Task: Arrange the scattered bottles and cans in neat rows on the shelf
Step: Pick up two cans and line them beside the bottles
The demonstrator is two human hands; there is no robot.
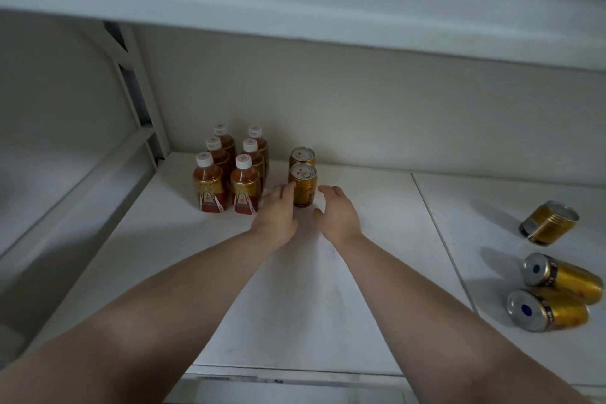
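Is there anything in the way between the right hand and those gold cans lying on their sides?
No, nothing visible. Only bare white shelf lies between the right hand and the three tipped cans. The standing cans and bottles are on the hand's other side.

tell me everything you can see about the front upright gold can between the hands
The front gold can is a metal drink can: silver top with pull tab, gold sides, dark band at the base. It stands upright on the white shelf, directly before a second upright can. The left hand touches its left side; the right hand hovers open beside it, apart.
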